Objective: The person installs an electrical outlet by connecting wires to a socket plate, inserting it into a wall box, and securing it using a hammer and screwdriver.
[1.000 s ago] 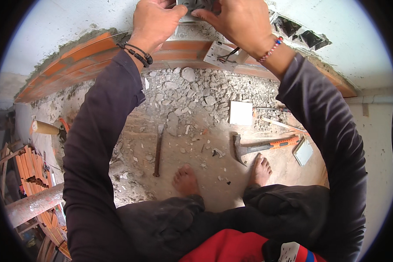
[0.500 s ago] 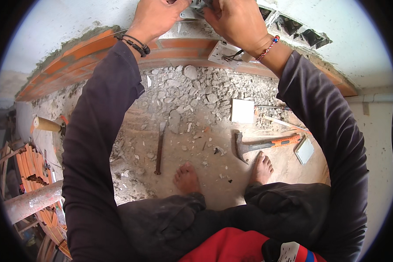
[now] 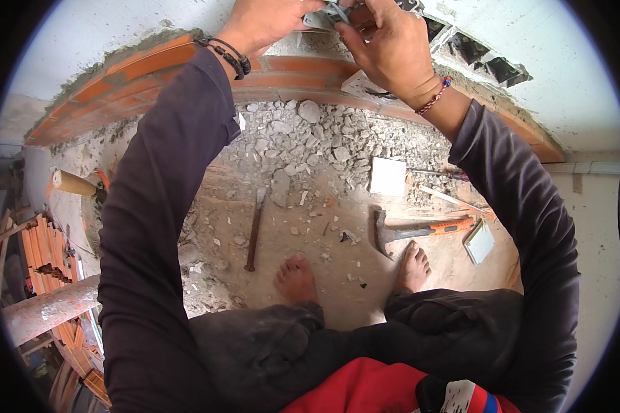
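Note:
At the top edge, by the wall, both my hands work close together. My left hand has its fingers closed on the left side of a small grey metal-looking piece, whose exact kind I cannot make out. My right hand pinches a thin grey strip at that piece's right side. Fingertips of both hands are partly hidden or cut off by the frame. Below my right hand, a white electrical box or plate with dark wires hangs against the brick, partly covered by the hand.
Rubble lies along the brick wall. Near my feet are a chisel-like metal bar, an orange-handled hammer and white tiles. A screwdriver lies beside one tile. A pole stands left, near stacked bricks.
Both hands have shifted slightly down and right in the view, as has the wall. More of the grey piece shows between my fingers. The white box is more covered by my right hand.

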Tool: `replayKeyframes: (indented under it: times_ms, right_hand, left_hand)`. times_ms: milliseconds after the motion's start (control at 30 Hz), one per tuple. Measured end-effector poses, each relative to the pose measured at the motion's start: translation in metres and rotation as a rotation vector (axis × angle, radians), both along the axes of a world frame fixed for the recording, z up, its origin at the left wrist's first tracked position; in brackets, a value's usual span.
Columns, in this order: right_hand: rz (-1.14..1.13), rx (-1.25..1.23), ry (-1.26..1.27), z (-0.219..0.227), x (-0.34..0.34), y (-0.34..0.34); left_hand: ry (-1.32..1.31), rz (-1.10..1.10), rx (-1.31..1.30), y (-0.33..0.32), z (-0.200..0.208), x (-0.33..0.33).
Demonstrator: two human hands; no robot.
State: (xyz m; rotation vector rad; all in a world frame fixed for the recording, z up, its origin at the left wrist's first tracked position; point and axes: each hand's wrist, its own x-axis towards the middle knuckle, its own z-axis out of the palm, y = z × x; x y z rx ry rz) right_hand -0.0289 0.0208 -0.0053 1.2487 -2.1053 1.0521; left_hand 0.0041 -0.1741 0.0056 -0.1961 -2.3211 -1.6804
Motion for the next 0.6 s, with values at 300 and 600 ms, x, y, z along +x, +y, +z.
replayKeyframes:
  times_ms: [300,600]
  right_hand:
    - [-0.002,-0.073,-0.113,0.003,-0.004,0.0]
    - [-0.015,0.025,-0.104,0.012,-0.008,-0.001]
  left_hand:
    - [-0.108,-0.222,0.294,-0.005,0.004,0.006]
    - [0.375,0.264,-0.434,0.02,0.017,0.043]
